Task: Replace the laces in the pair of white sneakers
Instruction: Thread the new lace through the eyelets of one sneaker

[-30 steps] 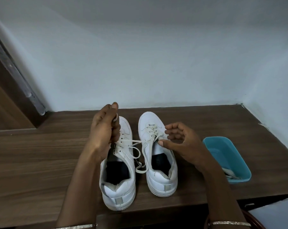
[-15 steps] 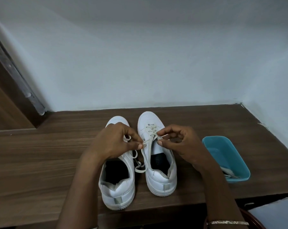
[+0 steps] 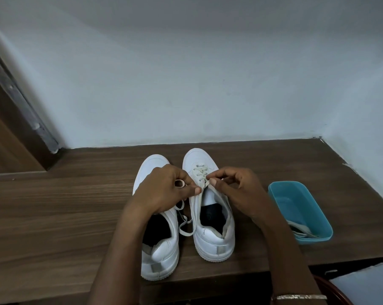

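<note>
Right sneaker (image 3: 214, 241) is the landmark: white, upright on the brown wooden table (image 3: 54, 216), toe towards the wall (image 3: 186, 84), heel towards the person. Left sneaker (image 3: 162, 256) stands just beside it on its left, parallel, same way round, sides almost touching, heel a bit nearer the person.

A cream lace (image 3: 199, 171) criss-crosses only the front eyelets of the right sneaker; the eyelets nearer its opening are bare and the tongue shows. Slack from the lace hangs off the left side of the right sneaker and loops down in the gap between it and the left sneaker.

Left hand (image 3: 166, 190) is over the left edge of the right sneaker's lacing, covering the middle of the left sneaker. Fingers are curled, and thumb and fingertip pinch the lace. Right hand (image 3: 236, 190) is over the right edge of the same lacing, fingers bent, thumb and forefinger pinching the lace at the eyelet row. The two pinches nearly meet above the tongue. There is a thin bracelet (image 3: 300, 297) on the right wrist.

A blue tray (image 3: 274, 190) sits on the table to the right of the right sneaker, apart from it, with pale spare laces (image 3: 300, 231) bunched at its near end.
</note>
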The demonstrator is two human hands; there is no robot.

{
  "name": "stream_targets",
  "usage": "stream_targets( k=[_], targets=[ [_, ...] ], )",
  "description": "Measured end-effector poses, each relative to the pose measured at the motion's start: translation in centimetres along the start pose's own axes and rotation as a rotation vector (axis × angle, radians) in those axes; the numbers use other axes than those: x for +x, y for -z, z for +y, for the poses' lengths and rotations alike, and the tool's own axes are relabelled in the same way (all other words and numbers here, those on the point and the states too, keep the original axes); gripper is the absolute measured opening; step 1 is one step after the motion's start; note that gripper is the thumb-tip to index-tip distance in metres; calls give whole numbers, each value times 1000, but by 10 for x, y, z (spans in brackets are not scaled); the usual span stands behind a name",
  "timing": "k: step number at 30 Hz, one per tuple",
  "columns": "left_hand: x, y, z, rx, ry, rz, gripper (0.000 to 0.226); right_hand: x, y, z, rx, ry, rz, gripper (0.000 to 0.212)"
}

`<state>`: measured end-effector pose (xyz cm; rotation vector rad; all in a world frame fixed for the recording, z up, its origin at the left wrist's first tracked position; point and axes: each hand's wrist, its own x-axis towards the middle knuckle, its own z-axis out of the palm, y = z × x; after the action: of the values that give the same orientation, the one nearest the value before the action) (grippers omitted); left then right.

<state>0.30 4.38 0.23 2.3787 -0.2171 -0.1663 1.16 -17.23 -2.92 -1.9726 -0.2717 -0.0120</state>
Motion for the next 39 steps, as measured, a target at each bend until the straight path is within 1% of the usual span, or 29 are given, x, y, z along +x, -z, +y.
stream_targets(
  k=[4,7,9,11,13,17,21,23,25,29,31,33,36,39],
  targets=[
    [1,-2,1,-54,61,41,13,4,-3,-1,-146,77,22,6],
    [-1,-1,3,-89,127,43,19,4,-8,-1,-272,167,55,5],
    [0,-2,4,-89,142,40,18,3,-12,-1,-294,222,80,8],
    [0,-3,5,-87,139,50,11,3,-13,-1,-297,254,85,8],
    [0,-3,5,-66,113,60,8,5,-11,0,-307,248,68,10],
    [-3,3,5,30,30,112,8,3,-5,0,-273,140,18,20],
    [-7,5,13,118,-47,156,7,-2,2,-6,-154,51,-19,14],
    [-6,3,16,154,-78,170,8,-3,2,-7,-171,23,-44,26],
    [-6,4,17,186,-87,193,8,-2,-1,-6,-238,33,-33,32],
    [-8,4,18,216,-68,203,8,-2,-4,-6,-239,51,56,20],
    [-10,4,19,237,-63,204,8,-3,-2,-6,-218,55,67,17],
    [-10,3,21,281,-69,212,9,-4,-1,-7,-214,61,54,19],
    [-12,1,26,350,-108,222,12,-4,0,-7,-167,83,5,28],
    [-13,2,29,332,-103,174,9,-3,0,-5,-163,107,-40,35]
  ],
)
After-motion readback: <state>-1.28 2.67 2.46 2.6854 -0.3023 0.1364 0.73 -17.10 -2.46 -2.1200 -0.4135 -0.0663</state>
